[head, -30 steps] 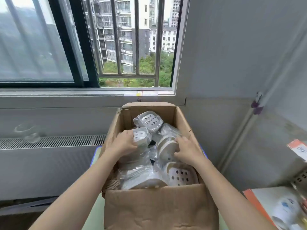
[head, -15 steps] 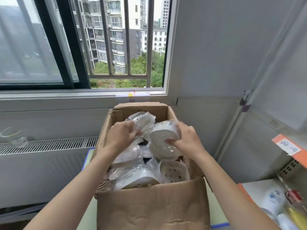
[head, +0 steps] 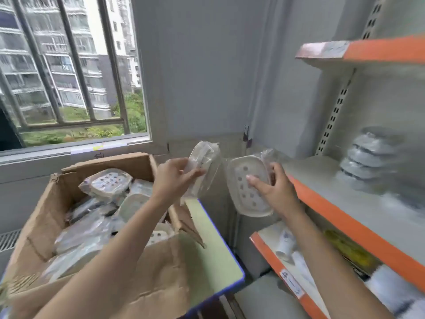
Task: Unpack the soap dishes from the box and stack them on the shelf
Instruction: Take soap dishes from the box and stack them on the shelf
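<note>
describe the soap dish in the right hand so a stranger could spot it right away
Find the orange-edged shelf on the right. Just off its front edge, the right hand holds a plastic-wrapped white soap dish. Unlike the left hand's dish, its perforated face shows.

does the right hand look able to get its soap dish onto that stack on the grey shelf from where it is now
Probably yes. The right hand holds a wrapped white soap dish with drain holes by the orange front edge of the grey shelf, and bare shelf lies between it and the blurred stack of dishes.
</note>
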Tool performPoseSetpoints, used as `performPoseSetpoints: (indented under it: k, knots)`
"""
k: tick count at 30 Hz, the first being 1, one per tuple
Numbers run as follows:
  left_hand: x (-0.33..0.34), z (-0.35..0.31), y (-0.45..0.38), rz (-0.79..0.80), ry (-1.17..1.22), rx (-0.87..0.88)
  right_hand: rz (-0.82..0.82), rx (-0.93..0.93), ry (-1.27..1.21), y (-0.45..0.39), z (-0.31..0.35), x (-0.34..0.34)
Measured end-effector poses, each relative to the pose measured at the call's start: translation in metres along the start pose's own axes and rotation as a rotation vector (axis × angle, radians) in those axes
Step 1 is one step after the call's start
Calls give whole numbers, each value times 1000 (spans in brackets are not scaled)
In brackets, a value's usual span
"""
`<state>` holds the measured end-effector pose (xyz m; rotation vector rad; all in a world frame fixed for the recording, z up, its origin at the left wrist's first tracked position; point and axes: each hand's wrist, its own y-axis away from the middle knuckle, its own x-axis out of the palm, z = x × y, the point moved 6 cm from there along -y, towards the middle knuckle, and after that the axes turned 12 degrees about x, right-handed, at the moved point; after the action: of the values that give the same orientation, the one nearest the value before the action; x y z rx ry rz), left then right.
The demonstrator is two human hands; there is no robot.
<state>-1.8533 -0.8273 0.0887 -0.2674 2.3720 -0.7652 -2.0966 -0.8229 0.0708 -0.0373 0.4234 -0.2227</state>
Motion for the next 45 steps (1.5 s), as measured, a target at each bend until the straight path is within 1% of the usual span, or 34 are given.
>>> performPoseSetpoints:
  k: [3, 7, 10, 12, 14, 18, 20, 22, 24, 25, 27, 28, 29, 31, 32, 34, 36, 38, 40, 41, 43, 45]
  knots:
    - [68, -37, -6, 82, 101, 23, -106, 89, 15, 6, -35, -70]
    - [155, -101, -9, 187, 252, 97, -266, 196, -18, 20, -76, -164]
    - [207, -146, -6, 241, 355, 172, -396, 276, -42, 33, -104, -225]
    - [235, -172, -2, 279, 446, 191, -455, 341, -75, 41, -123, -254]
    - [267, -186, -2, 351, 540, 150, -509, 399, -119, 48, -140, -277]
    - [334, -195, -2, 562, 714, -27, -566, 482, -209, 57, -163, -304]
    - [364, -201, 1, 648, 759, -91, -613, 506, -170, 61, -170, -318]
    - [385, -206, 4, 725, 785, -130, -680, 507, -31, 63, -170, -332]
    - [404, -206, 4, 800, 782, -137, -745, 512, 237, 63, -163, -341]
    - [411, -207, 5, 852, 768, -124, -765, 516, 444, 61, -159, -343]
    - [425, -205, 7, 947, 738, -113, -750, 554, 927, 58, -154, -336]
    - [429, -205, 7, 981, 731, -122, -743, 573, 1101, 56, -157, -330]
    - [432, -206, 7, 1011, 728, -137, -747, 576, 1200, 55, -158, -323]
    - [438, -206, 6, 1085, 747, -150, -765, 540, 1278, 50, -156, -310]
    - [442, -207, 6, 1134, 738, -129, -763, 516, 1309, 47, -153, -305]
    - [445, -207, 4, 1196, 687, -12, -691, 545, 1269, 45, -155, -302]
    - [447, -206, -2, 1160, 688, 56, -629, 596, 1124, 48, -159, -307]
    - [448, -205, -8, 1100, 706, 61, -570, 623, 864, 57, -161, -316]
    - [448, -204, -11, 1065, 685, 81, -475, 630, 487, 65, -167, -321]
    - [449, -203, -12, 1048, 652, 115, -437, 631, 352, 69, -172, -322]
    - [448, -205, -15, 995, 539, 244, -405, 655, 272, 73, -179, -324]
    - [440, -212, -14, 955, 411, 394, -430, 687, 274, 77, -186, -326]
